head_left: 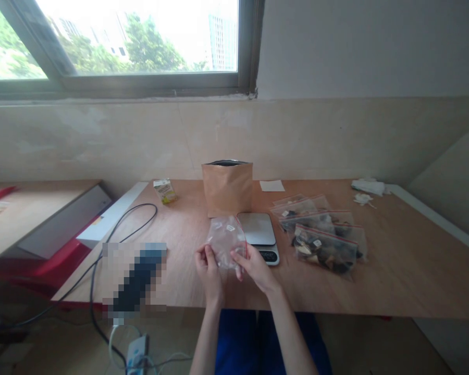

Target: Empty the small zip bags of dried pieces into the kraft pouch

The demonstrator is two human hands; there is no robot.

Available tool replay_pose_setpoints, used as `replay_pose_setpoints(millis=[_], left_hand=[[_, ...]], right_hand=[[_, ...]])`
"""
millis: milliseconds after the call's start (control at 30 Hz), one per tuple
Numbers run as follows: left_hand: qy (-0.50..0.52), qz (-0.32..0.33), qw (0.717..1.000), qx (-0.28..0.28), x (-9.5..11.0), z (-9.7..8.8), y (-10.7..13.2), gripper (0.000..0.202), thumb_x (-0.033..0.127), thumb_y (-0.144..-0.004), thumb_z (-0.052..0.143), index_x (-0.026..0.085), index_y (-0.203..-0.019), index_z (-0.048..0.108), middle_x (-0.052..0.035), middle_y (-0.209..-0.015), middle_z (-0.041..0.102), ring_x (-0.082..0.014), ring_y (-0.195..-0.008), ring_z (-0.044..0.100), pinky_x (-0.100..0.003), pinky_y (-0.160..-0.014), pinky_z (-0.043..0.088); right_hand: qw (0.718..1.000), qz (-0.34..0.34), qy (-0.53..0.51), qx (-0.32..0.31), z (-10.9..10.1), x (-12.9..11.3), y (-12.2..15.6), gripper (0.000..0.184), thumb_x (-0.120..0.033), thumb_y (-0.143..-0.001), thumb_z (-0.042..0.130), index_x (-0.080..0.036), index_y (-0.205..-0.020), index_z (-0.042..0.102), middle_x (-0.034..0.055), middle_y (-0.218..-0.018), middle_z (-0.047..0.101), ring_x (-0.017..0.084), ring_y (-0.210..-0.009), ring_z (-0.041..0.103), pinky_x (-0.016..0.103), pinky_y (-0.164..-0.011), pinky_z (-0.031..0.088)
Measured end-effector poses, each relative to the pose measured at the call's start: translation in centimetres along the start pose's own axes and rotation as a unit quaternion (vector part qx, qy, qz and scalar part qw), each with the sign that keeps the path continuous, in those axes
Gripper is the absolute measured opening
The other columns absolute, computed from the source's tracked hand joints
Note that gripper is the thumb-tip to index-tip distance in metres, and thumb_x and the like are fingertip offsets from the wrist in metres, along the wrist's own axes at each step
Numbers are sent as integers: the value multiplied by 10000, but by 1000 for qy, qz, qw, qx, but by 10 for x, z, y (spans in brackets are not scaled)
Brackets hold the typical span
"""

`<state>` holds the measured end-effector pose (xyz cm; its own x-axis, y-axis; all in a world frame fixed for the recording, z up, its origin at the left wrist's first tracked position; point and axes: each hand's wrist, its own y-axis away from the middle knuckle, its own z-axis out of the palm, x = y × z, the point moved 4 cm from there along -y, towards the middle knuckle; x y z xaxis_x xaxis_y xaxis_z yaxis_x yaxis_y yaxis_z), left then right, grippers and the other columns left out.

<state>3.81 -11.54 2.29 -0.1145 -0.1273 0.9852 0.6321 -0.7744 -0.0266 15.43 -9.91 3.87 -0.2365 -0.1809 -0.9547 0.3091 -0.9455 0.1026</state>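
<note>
Both my hands hold a small clear zip bag [226,240] upright above the wooden table [394,271]. My left hand [208,271] pinches its lower left edge. My right hand [255,266] pinches its lower right edge by the red zip strip. The bag looks empty apart from a small white label. Just behind it sits a small digital scale [258,230] with a bare steel platform. A brown paper stand-up pouch [227,188] stands open behind the scale. To the right lies a pile of filled clear zip bags [323,237] with dark contents.
A small yellow carton [164,190] stands at the back left, and a black cable [133,221] loops over the left part of the table. A white paper slip [272,185] and crumpled white tissues [368,186] lie at the back. A blurred dark object [135,278] rests front left.
</note>
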Motion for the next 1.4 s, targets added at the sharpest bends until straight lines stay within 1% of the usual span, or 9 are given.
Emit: replay_pose_setpoints(millis=[233, 367, 500, 600, 700, 800, 1033, 1200, 1400], left_hand=[[-25, 26, 997, 65, 12, -14, -13, 326, 499, -774, 517, 174, -752, 499, 50, -603, 459, -90, -523, 436, -212, -517, 357], [-95, -2, 995, 10, -1, -28, -44, 303, 468, -805, 454, 174, -828, 521, 30, -645, 488, -111, -537, 464, -238, -534, 391], [-311, 78, 947, -28, -1, -32, -53, 290, 347, -843, 396, 126, -942, 556, -128, -910, 596, -257, -915, 570, -434, -838, 430], [-390, 216, 895, 1, 16, -20, -45, 404, 297, -870, 357, 82, -1195, 468, -216, -1225, 498, -304, -1179, 446, -502, -976, 340], [-447, 280, 844, -94, 22, 6, -43, 421, 276, -895, 329, 140, -1275, 447, -184, -1336, 449, -283, -1238, 416, -469, -1004, 340], [-531, 247, 777, -231, 6, 26, -49, 462, 319, -878, 393, 222, -1327, 439, -134, -1425, 376, -334, -1325, 299, -516, -1042, 267], [-619, 185, 670, -365, -25, 27, -53, 554, 539, -844, 377, 382, -1373, 331, -60, -1527, 140, -434, -1364, 24, -661, -1013, 87], [-564, 163, 706, -396, -16, 25, -59, 513, 498, -847, 399, 401, -1350, 368, -28, -1512, 203, -437, -1358, 98, -676, -994, 117], [-284, 127, 902, -299, 44, 28, -26, 314, 400, -850, 431, 218, -944, 669, -109, -1075, 659, -309, -1185, 478, -501, -1005, 302]], right_hand=[[1000, 23, 3, -2, -20, -8, 10, 416, -465, -686, 688, -172, -945, 546, 1, -725, 639, 75, -399, 523, 213, -418, 407], [987, -20, 124, 98, -79, -38, 24, 362, -458, -763, 589, -175, -989, 603, 63, -869, 674, 125, -578, 595, 281, -584, 479], [854, -135, 410, 292, -161, -74, 40, 224, -347, -778, 510, -187, -837, 655, 98, -891, 664, 237, -827, 608, 389, -750, 464], [716, -100, 608, 328, -202, -84, 47, 260, -208, -783, 428, -192, -874, 671, 134, -966, 653, 289, -939, 575, 454, -831, 407], [665, -42, 682, 300, -225, -84, 49, 271, -180, -771, 425, -186, -892, 668, 144, -979, 654, 292, -904, 590, 426, -772, 420], [679, -9, 685, 265, -233, -87, 49, 177, -217, -736, 482, -186, -796, 646, 122, -893, 674, 286, -844, 615, 389, -712, 435], [820, -38, 531, 208, -203, -106, 71, 171, -335, -740, 488, -213, -709, 603, 72, -756, 681, 234, -718, 635, 325, -653, 470], [827, -76, 505, 236, -154, -122, 77, 242, -439, -803, 485, -233, -826, 610, 52, -811, 684, 217, -719, 629, 307, -628, 458], [841, -185, 419, 288, -75, -125, 57, 256, -441, -809, 514, -199, -771, 591, 38, -697, 645, 174, -612, 584, 261, -560, 429]])
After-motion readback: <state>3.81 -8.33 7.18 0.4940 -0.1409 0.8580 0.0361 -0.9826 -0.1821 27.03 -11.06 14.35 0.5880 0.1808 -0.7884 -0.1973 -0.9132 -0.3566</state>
